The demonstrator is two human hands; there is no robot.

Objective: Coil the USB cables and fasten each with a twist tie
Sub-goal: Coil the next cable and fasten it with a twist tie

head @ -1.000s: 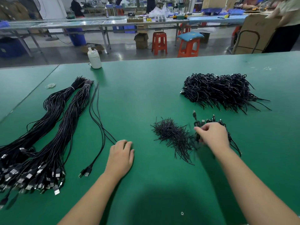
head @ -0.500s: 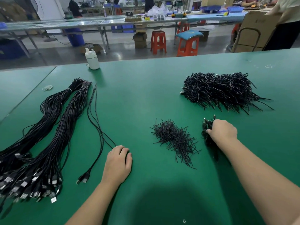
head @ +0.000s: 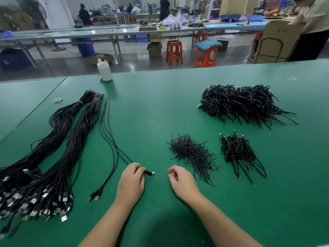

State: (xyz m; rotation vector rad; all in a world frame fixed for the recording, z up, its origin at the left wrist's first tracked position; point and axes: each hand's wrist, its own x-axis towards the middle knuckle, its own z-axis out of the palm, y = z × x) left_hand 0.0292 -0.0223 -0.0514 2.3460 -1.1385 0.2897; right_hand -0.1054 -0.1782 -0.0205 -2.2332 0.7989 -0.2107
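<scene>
My left hand point(head: 131, 182) grips the plug end of a loose black USB cable point(head: 108, 132) that runs away up the green table; the metal plug point(head: 151, 174) sticks out to the right of my fingers. My right hand point(head: 181, 180) hovers just right of the plug, fingers loosely curled, holding nothing. A heap of black twist ties point(head: 192, 154) lies beyond my right hand. To its right sits a small pile of coiled, tied cables point(head: 238, 152), and a big pile of coiled cables point(head: 240, 104) lies farther back.
Two long bundles of uncoiled USB cables point(head: 53, 157) fill the left of the table point(head: 160, 104), plugs toward me. Two more loose cable plugs point(head: 94, 197) lie left of my left hand. A white bottle point(head: 104, 72) stands at the far edge, rubber bands point(head: 57, 100) at far left.
My right hand let go of the small coiled pile and came back left toward the middle. My left hand went from resting flat to gripping a cable's plug end.
</scene>
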